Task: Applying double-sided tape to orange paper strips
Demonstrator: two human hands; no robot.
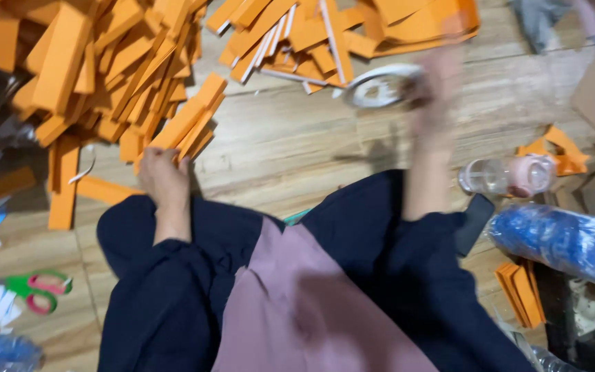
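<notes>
Dark navy trousers and a mauve cloth (297, 303) fill the foreground; the person sits on a pale wooden plank floor (290, 145).

Left hand (163, 176) pinches a stack of flat orange card strips (187, 127). Right hand (435, 86), blurred, grips a white tape roll (380, 88). Judged early: heaped loose orange card pieces (98, 62) remain unsorted. Green-and-pink-handled scissors (36, 289) lie apart.
</notes>
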